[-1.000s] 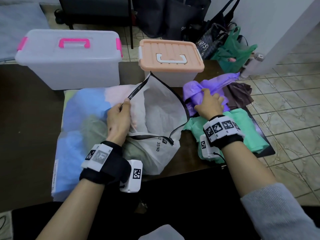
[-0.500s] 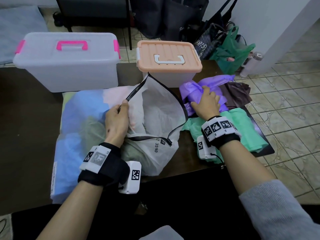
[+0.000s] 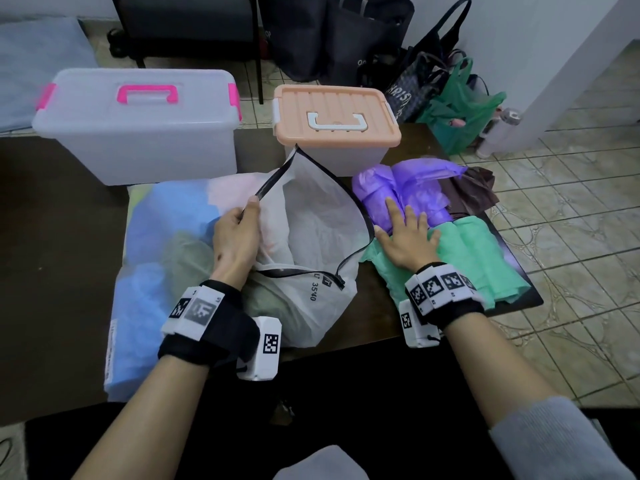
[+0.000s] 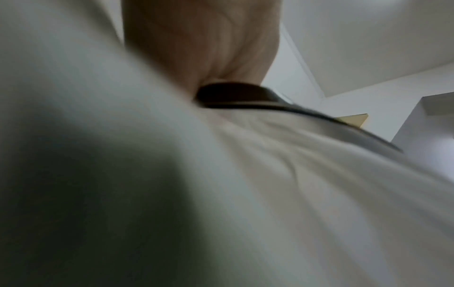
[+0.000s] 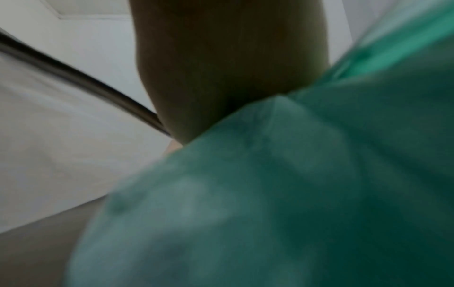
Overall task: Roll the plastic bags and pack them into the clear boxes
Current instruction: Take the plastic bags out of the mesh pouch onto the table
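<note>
My left hand (image 3: 239, 223) pinches the black zip edge of a large white plastic bag (image 3: 311, 230), holding its mouth open; the same bag (image 4: 294, 184) fills the blurred left wrist view. My right hand (image 3: 403, 230) lies flat with fingers spread, palm on the green bags (image 3: 485, 258) and fingertips on the purple bags (image 3: 408, 188). Green plastic (image 5: 294, 194) covers the right wrist view. A clear box with pink handle (image 3: 138, 126) stands at the back left. A smaller clear box with peach lid (image 3: 336, 123) stands behind the bags. Both lids are on.
A big translucent pack of blue, pink and grey bags (image 3: 156, 265) lies left of centre on the dark table (image 3: 52, 271). A brown bag (image 3: 467, 192) sits beside the purple ones. Black and green shopping bags (image 3: 450, 98) stand on the tiled floor at the back right.
My right hand has let go of the purple bag bundle and flattened out, sliding back toward me onto the green bags. The left hand keeps its pinch on the zip edge.
</note>
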